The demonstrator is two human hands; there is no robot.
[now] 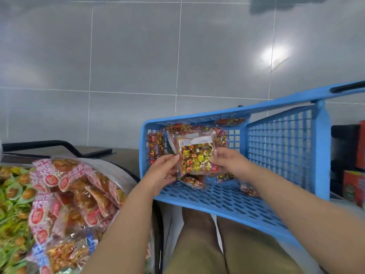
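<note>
Khaki-clad legs [197, 244] fill the bottom of the view, and both bare forearms reach forward over them into a blue plastic basket [280, 147]. Between the two hands is a clear candy packet [197, 155] full of gold and red wrapped sweets, with a white label near its top edge. The left hand [164, 171] pinches the packet's left edge with thumb and fingers, and the right hand [229, 161] grips its right edge, fingers curled behind it. The packet is held just above the basket's slotted floor, over several similar packets [156, 147] that lie against the far wall and in the corner. To the left, outside the basket, sits a large clear bag of red-and-white wrapped snacks [75, 194], touching a heap of green-wrapped ones [11, 194]. Red boxes [353, 186] stand at the right edge. Grey floor tiles [128, 56] spread beyond.
</note>
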